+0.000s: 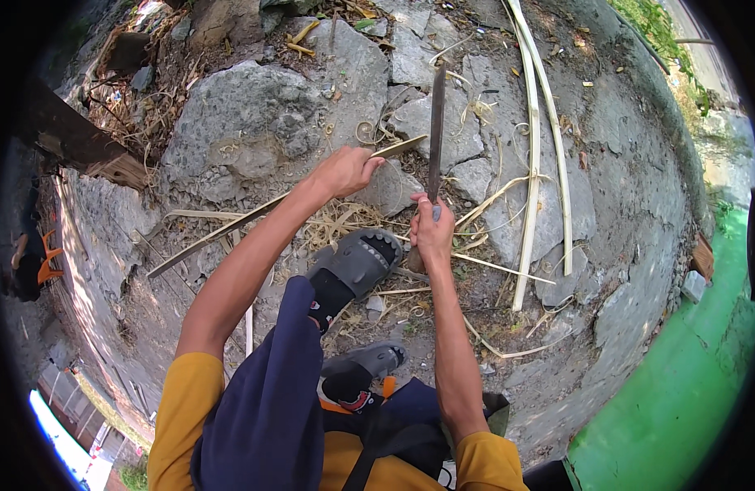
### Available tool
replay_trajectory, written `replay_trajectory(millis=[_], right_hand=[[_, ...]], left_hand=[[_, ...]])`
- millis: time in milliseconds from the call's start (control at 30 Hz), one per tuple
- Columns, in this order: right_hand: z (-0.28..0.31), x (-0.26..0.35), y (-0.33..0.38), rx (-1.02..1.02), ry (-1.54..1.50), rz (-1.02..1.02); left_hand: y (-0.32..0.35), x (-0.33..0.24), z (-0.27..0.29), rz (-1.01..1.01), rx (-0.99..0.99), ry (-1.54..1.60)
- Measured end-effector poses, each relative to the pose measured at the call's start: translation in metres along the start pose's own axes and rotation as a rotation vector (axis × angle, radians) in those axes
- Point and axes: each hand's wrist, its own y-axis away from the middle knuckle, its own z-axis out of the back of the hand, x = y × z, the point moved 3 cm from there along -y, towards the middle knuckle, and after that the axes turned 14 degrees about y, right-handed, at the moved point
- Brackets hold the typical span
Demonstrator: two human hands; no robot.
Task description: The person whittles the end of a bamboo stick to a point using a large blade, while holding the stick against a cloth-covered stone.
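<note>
My left hand (344, 172) is closed around a long, flat bamboo strip (215, 236). One end of the strip points toward the blade, and the other slants down to the left beneath my forearm. In my right hand (433, 231) is a long, dark-bladed machete (437, 131), gripped by its handle. Its blade points away from me, nearly straight, and its tip stands beyond the strip's end. I cannot tell whether blade and strip touch. Below my hands, thin pale shavings (340, 225) lie around my dark clog (357, 263).
Two long pale strips (534, 164) lie on the cracked concrete at the right. A big broken slab (238, 123) sits at the far left, near a wooden post (83, 135). Green-coloured ground (655, 409) runs along the right, beside a small block (694, 286).
</note>
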Motion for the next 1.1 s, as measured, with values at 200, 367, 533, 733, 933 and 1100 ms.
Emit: replay_trajectory(millis=[200, 367, 533, 733, 933, 1100], right_hand=[[-0.005, 0.011, 0.001, 0.028, 0.058, -0.051], [0.001, -0.009, -0.004, 0.001, 0.059, -0.005], [-0.005, -0.002, -0.004, -0.011, 0.062, 0.008], [-0.007, -0.003, -0.007, 0.028, 0.062, -0.070], [-0.003, -0.003, -0.007, -0.045, 0.053, 0.072], [-0.009, 0.003, -0.009, 0.001, 0.066, -0.060]], left_hand=[[0.002, 0.013, -0.002, -0.039, -0.037, 0.013], [0.000, 0.000, -0.006, 0.002, -0.034, 0.019], [0.003, 0.008, -0.002, -0.052, -0.058, -0.006], [0.003, 0.009, -0.003, -0.054, -0.069, -0.019], [0.002, 0.001, -0.005, -0.011, -0.075, -0.021], [0.004, 0.014, -0.004, -0.085, -0.113, -0.055]])
